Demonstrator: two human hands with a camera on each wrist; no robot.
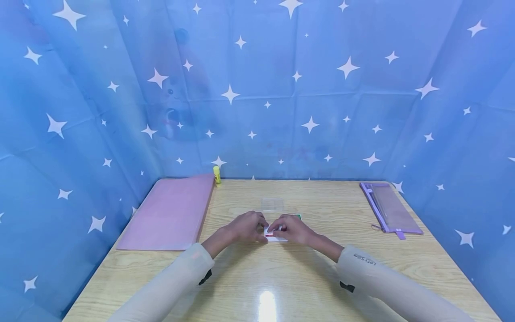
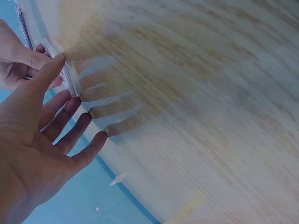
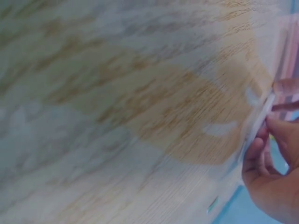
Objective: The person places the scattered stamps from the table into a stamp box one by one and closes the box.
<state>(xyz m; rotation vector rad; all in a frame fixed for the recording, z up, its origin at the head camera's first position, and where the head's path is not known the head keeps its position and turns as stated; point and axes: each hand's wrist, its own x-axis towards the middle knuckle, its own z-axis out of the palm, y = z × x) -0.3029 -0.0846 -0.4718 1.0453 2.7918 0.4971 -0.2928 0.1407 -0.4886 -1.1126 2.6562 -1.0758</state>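
Note:
A small flat white box (image 1: 277, 239) with a red mark on top lies on the table between the two hands. My left hand (image 1: 246, 226) holds its left side, thumb at one edge and fingertips at the other; the remaining fingers spread onto the table in the left wrist view. From the right, my right hand (image 1: 297, 229) curls over the box and pinches it with thumb and fingers. The fingers cover much of its top. Just beyond the hands lies a clear plastic lid-like piece (image 1: 272, 205). A green item (image 1: 298, 216) peeks out behind the right hand, mostly hidden.
At the left lies a pink folder (image 1: 169, 212), with a yellow glue stick (image 1: 217, 175) upright at its far corner. A purple mesh zip pouch (image 1: 392, 208) is at the table's right side. Blue star-printed curtains (image 1: 257, 89) border the wooden table (image 1: 241, 281).

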